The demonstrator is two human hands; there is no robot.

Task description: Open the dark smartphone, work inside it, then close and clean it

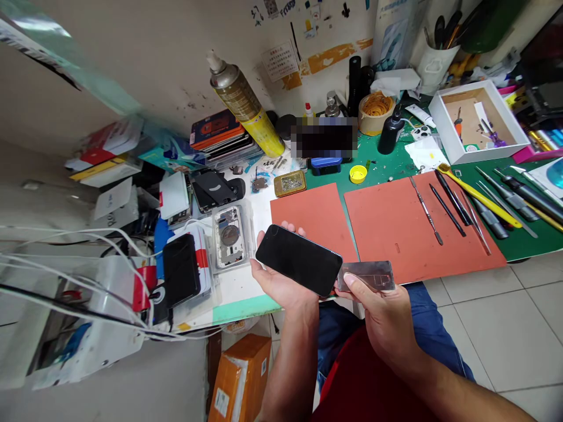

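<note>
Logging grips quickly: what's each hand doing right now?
Left hand: holding a phone.
Right hand: holding a metal plate.

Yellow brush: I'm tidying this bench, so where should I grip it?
Grip the yellow brush around the middle of its handle, coming from above: it lies flat, and the long slim handle keeps your fingers away from the bristles at the far end.
</note>
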